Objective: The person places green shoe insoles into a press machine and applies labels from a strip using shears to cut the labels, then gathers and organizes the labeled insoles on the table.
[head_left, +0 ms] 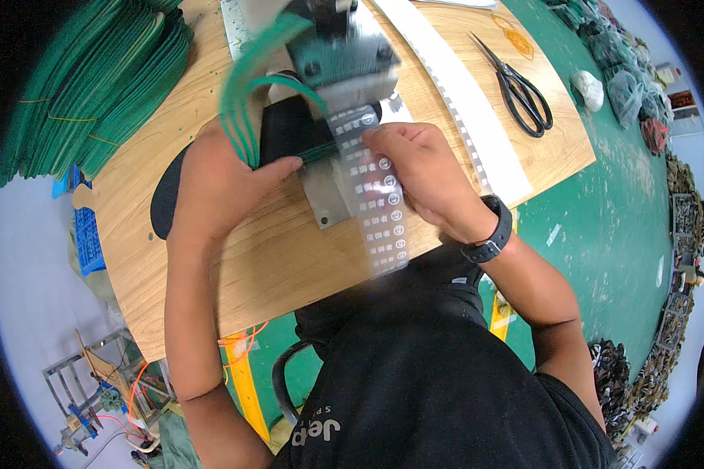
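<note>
My left hand (pixel 220 176) curls round several curved green-edged pieces (pixel 246 105), smeared by motion, with its thumb stretched toward the machine. A flat black piece with a rounded end (pixel 167 199) shows beside that hand, partly hidden by it. Between thumb and fingers, my right hand (pixel 426 168) pinches a see-through strip printed with white marks (pixel 379 199). That strip runs from below the machine head down past the table's front edge. Above both hands stands a metal machine head (pixel 352 66), with a steel plate (pixel 328 199) on the table under it.
A tall stack of green-edged pieces (pixel 102 86), tied with yellow bands, fills the far left. To the right lie a long white strip (pixel 454 86), black-handled scissors (pixel 520 94) and yellow rubber bands (pixel 518 39). The wooden table (pixel 289 277) has a curved right edge.
</note>
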`<state>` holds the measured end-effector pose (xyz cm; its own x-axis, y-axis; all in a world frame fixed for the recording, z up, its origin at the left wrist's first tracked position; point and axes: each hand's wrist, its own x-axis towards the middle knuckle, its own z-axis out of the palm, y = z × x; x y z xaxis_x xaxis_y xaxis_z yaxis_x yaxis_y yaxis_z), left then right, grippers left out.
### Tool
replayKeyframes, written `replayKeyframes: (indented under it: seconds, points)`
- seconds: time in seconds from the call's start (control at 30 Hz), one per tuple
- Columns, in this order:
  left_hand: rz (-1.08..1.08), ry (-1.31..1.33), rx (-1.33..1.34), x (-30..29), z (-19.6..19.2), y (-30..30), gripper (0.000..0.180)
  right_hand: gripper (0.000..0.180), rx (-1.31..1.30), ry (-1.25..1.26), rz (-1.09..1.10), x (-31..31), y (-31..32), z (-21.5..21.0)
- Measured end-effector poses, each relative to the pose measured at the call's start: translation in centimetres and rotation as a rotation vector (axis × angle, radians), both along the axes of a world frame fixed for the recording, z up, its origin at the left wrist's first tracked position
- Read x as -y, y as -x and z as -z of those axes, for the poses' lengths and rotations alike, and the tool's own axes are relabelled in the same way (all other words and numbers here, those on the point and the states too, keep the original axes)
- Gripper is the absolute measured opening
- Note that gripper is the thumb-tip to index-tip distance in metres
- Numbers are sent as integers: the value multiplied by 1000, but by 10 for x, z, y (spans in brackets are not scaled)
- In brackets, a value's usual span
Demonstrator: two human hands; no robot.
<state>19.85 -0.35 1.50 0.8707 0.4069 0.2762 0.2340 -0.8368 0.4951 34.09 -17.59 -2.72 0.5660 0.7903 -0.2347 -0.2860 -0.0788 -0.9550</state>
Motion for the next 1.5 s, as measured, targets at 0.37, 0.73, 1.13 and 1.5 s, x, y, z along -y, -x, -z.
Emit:
replayKeyframes:
  seconds: [0.37, 0.73, 1.13, 1.5]
  points:
    - [-266, 584, 437, -22, 6, 10, 18, 24, -212, 74, 53, 5, 3, -16]
    - [-276, 564, 411, -19, 9, 8, 18, 25, -198, 150, -15, -6, -3, -19]
    - [-46, 55, -56, 1, 3, 1, 72, 25, -160, 141, 19, -3, 0, -15]
    - [-151, 242, 27, -6, 1, 6, 29, 16, -229, -117, 191, 26, -12, -7]
